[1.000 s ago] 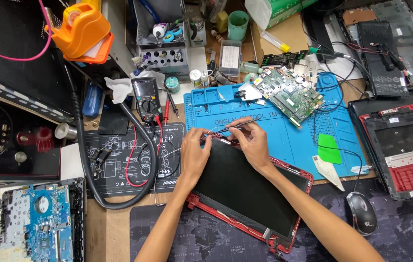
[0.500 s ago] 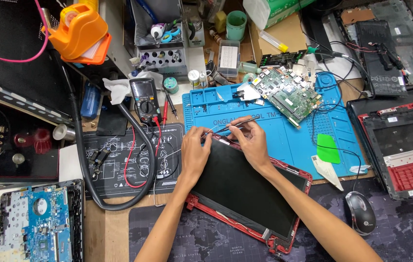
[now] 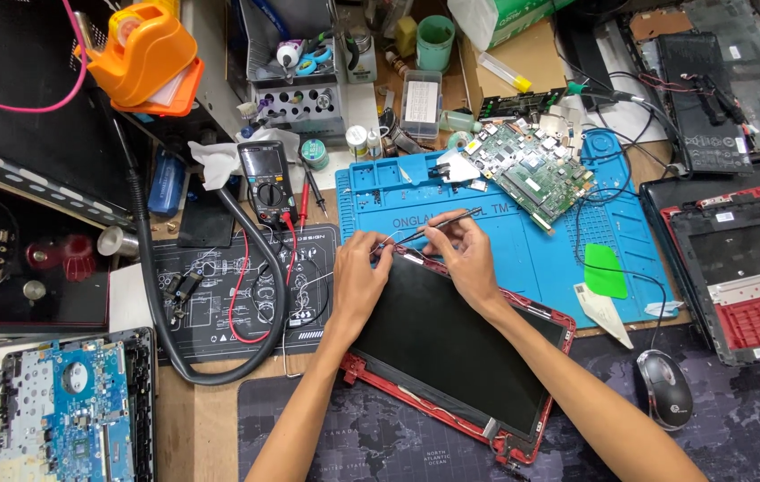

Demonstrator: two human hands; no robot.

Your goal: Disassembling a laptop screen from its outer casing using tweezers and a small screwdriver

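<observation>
Scanning left to right across the bench: a blue motherboard [image 3: 72, 406] lies at lower left, a digital multimeter [image 3: 268, 181] with red leads sits on the black printed work mat [image 3: 219, 295], and a blue silicone repair mat [image 3: 523, 241] fills the centre. A red-framed laptop display panel [image 3: 442, 344] lies dark face up, long axis running from centre frame down toward lower right, its upper-left corner overlapping the blue mat's lower edge. Left hand [image 3: 358, 281] rests at that corner, fingers curled and pinching what looks like a thin wire; exact hold too small to resolve. Right hand [image 3: 469, 259] sits just right of it, fingers closed around metal tweezers [image 3: 438, 221]. Tweezer axis runs from upper right down to lower left, tips pointing toward the left fingertips at the corner. Both hands nearly touching; working point lies between them, slightly nearer the left. Farther right: a green circuit board [image 3: 532, 170] on the blue mat, a green plastic pick [image 3: 606, 270], a computer mouse [image 3: 665, 388], a red laptop base [image 3: 741, 277].
</observation>
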